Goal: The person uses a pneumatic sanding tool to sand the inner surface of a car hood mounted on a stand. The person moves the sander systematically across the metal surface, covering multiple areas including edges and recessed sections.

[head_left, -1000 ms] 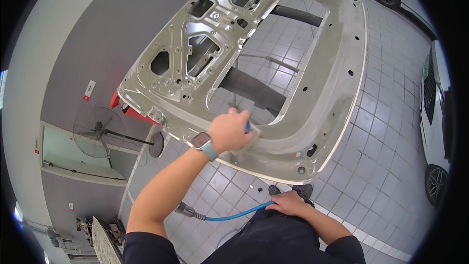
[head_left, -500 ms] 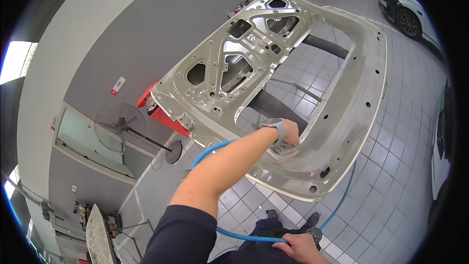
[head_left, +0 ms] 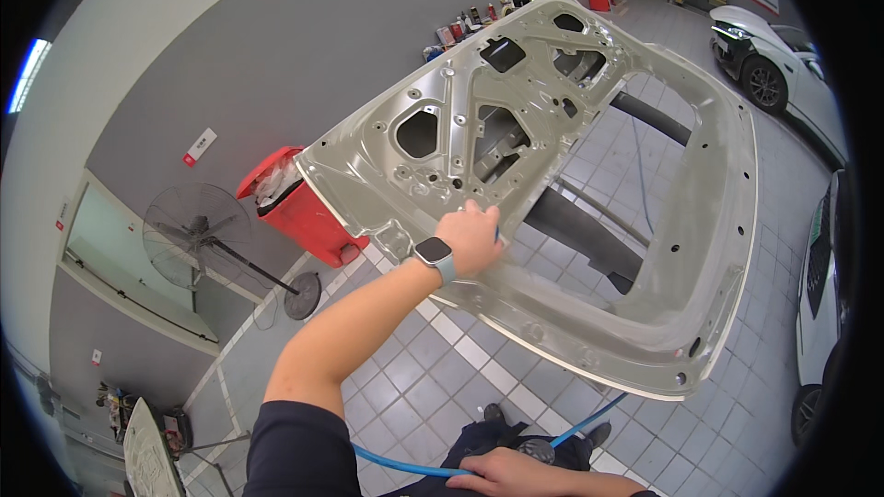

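A bare, unpainted metal car panel [head_left: 709, 248] with several cut-outs and a large window opening lies tilted on black padded stand bars [head_left: 575, 225]. My left hand [head_left: 474, 237], with a watch [head_left: 435, 253] on the wrist, rests on the panel's inner frame near its left cut-outs. Its fingers curl over a small blue piece that is mostly hidden. At the bottom edge my right hand [head_left: 502, 472] is closed around a blue hose [head_left: 405, 467], which also runs up to the right under the panel's lower rim.
A red bin [head_left: 299, 212] and a black floor fan [head_left: 198, 225] stand by the grey wall on the left. White cars are parked at the far right [head_left: 773, 55] and at the right edge [head_left: 820, 285]. The floor is grey tile.
My left hand has moved left along the panel, from the lower rim to the inner frame by the cut-outs. The hose loop beside my left arm is gone from view. My right hand stays low.
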